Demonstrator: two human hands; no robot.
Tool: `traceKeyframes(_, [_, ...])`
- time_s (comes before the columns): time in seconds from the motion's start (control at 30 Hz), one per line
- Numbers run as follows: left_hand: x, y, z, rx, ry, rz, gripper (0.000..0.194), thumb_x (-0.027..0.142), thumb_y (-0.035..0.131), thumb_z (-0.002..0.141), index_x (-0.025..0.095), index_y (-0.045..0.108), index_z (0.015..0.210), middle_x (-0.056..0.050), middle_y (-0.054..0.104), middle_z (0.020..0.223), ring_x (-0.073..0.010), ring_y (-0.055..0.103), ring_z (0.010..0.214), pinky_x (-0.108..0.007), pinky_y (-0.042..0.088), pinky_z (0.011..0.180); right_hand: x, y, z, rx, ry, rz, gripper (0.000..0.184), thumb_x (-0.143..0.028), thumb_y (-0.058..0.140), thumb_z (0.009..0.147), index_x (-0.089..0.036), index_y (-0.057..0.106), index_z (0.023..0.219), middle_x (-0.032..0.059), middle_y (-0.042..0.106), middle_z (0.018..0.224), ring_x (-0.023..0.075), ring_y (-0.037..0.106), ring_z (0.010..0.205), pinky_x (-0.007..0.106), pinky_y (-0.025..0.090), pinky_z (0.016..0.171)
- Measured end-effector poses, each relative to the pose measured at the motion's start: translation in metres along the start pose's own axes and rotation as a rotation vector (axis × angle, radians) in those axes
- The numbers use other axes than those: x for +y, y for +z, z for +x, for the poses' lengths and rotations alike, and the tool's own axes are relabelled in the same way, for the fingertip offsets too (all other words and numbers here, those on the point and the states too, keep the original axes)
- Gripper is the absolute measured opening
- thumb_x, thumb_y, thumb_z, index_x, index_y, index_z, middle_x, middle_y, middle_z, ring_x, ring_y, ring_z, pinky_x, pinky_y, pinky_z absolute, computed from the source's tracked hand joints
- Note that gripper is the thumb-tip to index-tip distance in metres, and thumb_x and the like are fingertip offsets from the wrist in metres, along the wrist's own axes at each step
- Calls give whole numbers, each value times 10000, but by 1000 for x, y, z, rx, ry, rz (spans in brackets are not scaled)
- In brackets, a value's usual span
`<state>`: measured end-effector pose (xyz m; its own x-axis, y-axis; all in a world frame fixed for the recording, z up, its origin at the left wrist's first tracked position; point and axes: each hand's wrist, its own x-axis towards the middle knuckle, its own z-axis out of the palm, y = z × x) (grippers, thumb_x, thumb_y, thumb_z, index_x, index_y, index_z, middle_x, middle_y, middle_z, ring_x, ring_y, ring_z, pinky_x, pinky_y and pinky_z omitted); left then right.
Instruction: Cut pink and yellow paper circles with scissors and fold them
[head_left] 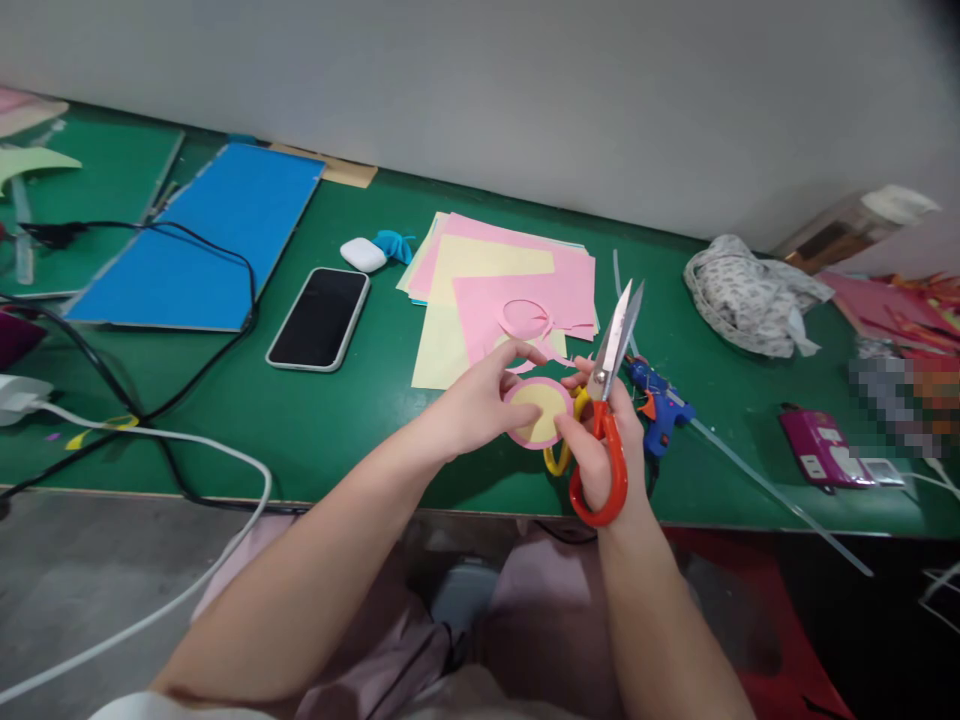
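Between my two hands is a paper circle (541, 418), pale yellow in the middle with a pink rim. My left hand (491, 400) pinches its left side, thumb lying on the yellow face. Scissors (606, 400) hang on my right hand (600, 455), blades pointing up and away and nearly closed. The red handle loop is around my right thumb; a yellow loop shows under the hand. My right thumb touches the circle's right edge. Just beyond my hands, curled pink paper offcuts (523, 318) lie on stacked pink and yellow sheets (495, 262).
On the green table, a phone (320, 320), a white case (363, 254) and a blue board (206, 240) sit leftward, with cables crossing. Rightward are a blue glue gun (664, 405) with a long glue stick, a patterned cloth (750, 295) and a purple power strip (821, 447).
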<state>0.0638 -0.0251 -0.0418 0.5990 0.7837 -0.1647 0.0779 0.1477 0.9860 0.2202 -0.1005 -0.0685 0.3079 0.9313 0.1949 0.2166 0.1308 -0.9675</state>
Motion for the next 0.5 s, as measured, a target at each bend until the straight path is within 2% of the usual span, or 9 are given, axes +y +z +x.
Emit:
traceKeyframes(0.1, [-4,3,1,28,2,12,491,96,614,679,213,501,1142,71,507,653,-106,486,591,-196,408,506,-2,0,0,15,-17,3,492,-163,680,777,-282,600,1248,9,643,1059,173,661,991,305,563,862])
traceKeyframes(0.27, [-1,-5,4,147,2,4,472,103,616,676,212,521,1126,73,505,628,-103,508,565,-198,406,515,-3,-3,3,36,40,-15,431,-278,685,824,-287,594,1245,10,639,1043,126,619,708,300,569,681])
traceKeyframes(0.4, [2,-32,7,323,0,38,446,105,639,666,203,558,1093,71,484,625,-99,520,555,-193,424,513,5,-12,12,60,62,-131,459,-370,686,835,-255,579,1266,42,629,1067,139,595,695,325,553,663])
traceKeyframes(0.5, [3,-57,9,472,2,76,435,112,662,656,209,575,1071,81,438,601,-115,551,560,-198,455,511,17,-21,20,94,39,-280,481,-411,617,878,-225,543,1315,67,616,1067,147,568,667,350,550,659])
